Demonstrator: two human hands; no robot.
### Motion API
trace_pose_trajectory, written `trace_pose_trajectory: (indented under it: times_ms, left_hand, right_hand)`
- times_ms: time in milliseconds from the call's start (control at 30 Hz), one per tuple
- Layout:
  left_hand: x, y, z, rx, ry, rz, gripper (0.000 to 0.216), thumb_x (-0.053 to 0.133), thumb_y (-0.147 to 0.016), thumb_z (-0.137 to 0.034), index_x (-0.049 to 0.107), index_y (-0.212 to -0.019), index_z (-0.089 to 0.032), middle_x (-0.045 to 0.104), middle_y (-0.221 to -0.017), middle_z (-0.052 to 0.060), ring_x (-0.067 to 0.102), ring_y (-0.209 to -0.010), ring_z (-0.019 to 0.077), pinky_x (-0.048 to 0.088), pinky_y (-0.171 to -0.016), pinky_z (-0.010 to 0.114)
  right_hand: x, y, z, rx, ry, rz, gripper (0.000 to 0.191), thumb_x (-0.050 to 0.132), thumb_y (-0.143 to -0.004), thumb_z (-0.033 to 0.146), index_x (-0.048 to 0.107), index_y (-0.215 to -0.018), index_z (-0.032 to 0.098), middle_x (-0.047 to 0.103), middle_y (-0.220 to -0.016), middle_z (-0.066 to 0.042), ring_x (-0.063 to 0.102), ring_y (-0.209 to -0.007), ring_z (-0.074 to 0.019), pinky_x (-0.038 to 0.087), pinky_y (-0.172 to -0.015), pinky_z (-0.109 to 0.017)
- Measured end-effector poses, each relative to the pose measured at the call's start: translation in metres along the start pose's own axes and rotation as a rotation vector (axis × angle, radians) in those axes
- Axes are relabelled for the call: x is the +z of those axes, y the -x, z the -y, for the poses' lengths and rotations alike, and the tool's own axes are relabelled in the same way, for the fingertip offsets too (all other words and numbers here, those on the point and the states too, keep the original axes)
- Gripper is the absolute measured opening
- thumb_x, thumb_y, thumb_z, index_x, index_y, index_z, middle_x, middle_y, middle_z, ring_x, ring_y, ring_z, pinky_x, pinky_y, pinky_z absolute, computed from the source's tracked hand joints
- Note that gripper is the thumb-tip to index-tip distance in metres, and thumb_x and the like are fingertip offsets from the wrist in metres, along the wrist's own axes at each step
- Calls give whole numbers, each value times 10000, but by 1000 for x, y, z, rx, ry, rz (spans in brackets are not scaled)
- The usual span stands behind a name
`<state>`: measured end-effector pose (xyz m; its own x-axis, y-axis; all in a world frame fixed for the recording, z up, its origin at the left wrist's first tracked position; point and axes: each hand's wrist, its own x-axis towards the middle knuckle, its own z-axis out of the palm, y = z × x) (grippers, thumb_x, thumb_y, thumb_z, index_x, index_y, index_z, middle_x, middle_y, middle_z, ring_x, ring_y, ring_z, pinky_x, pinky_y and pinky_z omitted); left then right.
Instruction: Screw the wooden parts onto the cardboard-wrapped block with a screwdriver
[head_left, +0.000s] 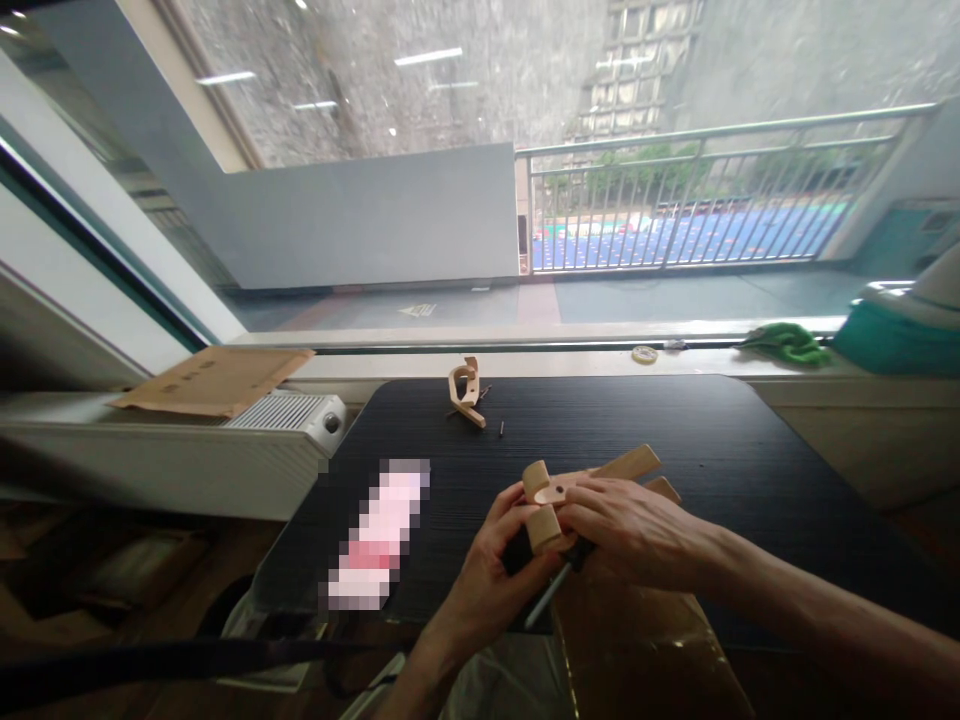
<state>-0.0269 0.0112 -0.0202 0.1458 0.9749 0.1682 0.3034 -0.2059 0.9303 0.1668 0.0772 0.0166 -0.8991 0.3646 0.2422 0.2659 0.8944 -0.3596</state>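
My left hand (491,565) is curled around the near end of a small wooden assembly (551,500) at the front of the black table (712,440). My right hand (626,530) lies over the same piece from the right, fingers closed on it, with a thin metal tool with a dark handle (551,590) sticking out beneath it toward me. Light wooden arms (634,463) of the assembly poke out beyond my right fingers. A second small curved wooden part (466,392) stands farther back on the table, with a small screw (501,430) beside it.
A blurred pink-and-white object (382,535) lies on the table's left. A brown envelope (214,380) rests on a white radiator (285,415) at left. A roll of tape (643,353) and a green cloth (784,343) sit on the window sill. A cardboard box (645,650) is below my right wrist.
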Motion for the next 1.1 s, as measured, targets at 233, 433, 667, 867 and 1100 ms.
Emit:
trace_pose_trajectory:
  times_ms: [233, 433, 667, 867, 1100]
  left_hand:
    - [-4, 0, 4, -16, -21, 36, 351, 670, -763, -309, 620, -1102, -232, 475, -1337, 78, 422, -1265, 253, 335, -1060, 384]
    - [-2, 1, 2, -32, -52, 20, 333, 689, -744, -283, 629, -1066, -223, 466, -1347, 75, 448, -1243, 243, 332, -1063, 388]
    - [-1, 3, 1, -6, -7, -5, 331, 695, -743, -324, 651, -1058, -232, 485, -1322, 66, 455, -1235, 246, 352, -1048, 366]
    - [-2, 5, 1, -29, -62, -2, 338, 686, -747, -312, 632, -1067, -218, 470, -1340, 73, 429, -1257, 246, 327, -1059, 370]
    - [-2, 5, 4, 1, -87, 26, 338, 675, -758, -352, 613, -1054, -199, 464, -1334, 88, 436, -1248, 241, 334, -1051, 353]
  right_hand:
    - [0, 3, 4, 112, -7, -1, 179, 424, -870, 86, 559, -966, 156, 618, -1077, -91, 555, -1037, -182, 433, -901, -342]
    - [-8, 3, 5, 118, 118, 32, 235, 490, -833, 99, 590, -1033, 173, 641, -1035, -77, 588, -924, -196, 433, -801, -332]
    - [-17, -1, 9, 187, 83, 72, 138, 564, -824, 166, 625, -948, 177, 655, -954, -58, 588, -848, -178, 398, -716, -283]
    - [-15, -2, 5, 168, -29, 71, 170, 582, -804, 143, 624, -963, 184, 659, -982, -56, 597, -890, -171, 395, -746, -259]
    - [-22, -10, 11, 59, -39, 136, 179, 559, -790, 107, 623, -938, 185, 654, -1020, -47, 588, -945, -179, 382, -789, -256]
